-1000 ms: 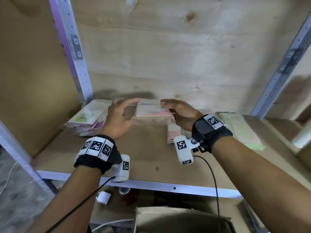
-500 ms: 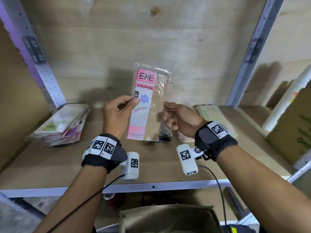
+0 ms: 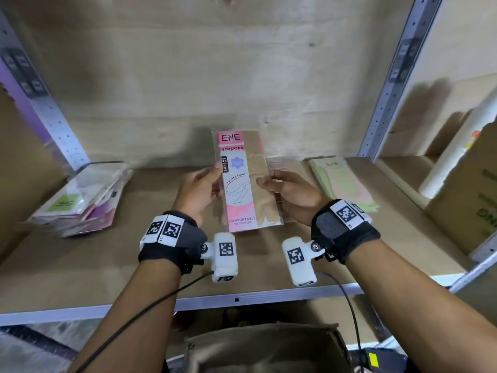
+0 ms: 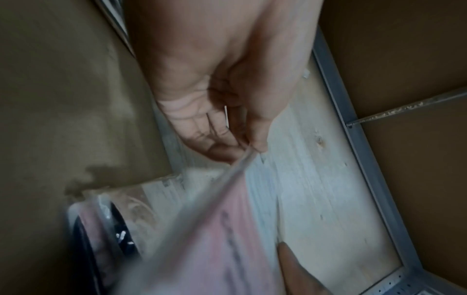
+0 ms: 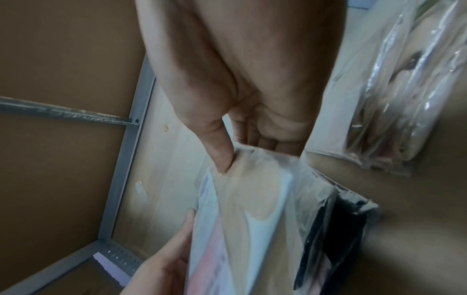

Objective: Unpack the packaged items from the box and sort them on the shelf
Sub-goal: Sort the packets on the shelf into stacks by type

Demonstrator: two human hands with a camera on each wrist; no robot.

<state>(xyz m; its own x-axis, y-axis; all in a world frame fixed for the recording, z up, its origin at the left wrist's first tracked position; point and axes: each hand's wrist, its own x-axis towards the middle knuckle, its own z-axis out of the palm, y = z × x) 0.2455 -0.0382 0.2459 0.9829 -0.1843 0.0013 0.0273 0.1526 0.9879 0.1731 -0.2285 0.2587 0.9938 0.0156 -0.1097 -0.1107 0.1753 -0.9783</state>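
A pink-and-tan stocking packet (image 3: 243, 181) marked ENE is held upright above the wooden shelf (image 3: 107, 265), front facing me. My left hand (image 3: 200, 188) pinches its left edge with thumb on the front. My right hand (image 3: 286, 188) pinches its right edge, thumb on the tan side (image 5: 223, 153). In the left wrist view the packet (image 4: 227, 229) is a blurred pink sheet running from the fingers. A dark packet (image 5: 333, 219) lies on the shelf behind the held one. The cardboard box (image 3: 263, 348) sits below the shelf edge.
A pile of packets (image 3: 80, 200) lies at the shelf's left end, a green-and-pink packet (image 3: 341, 184) at the right. Metal uprights (image 3: 390, 76) frame the bay. A white roll (image 3: 454, 157) and a cardboard carton (image 3: 468, 205) stand in the bay to the right.
The packet went from lying flat at the shelf's back to upright in both hands, then came lower and closer to me. The view also shifted to the right.
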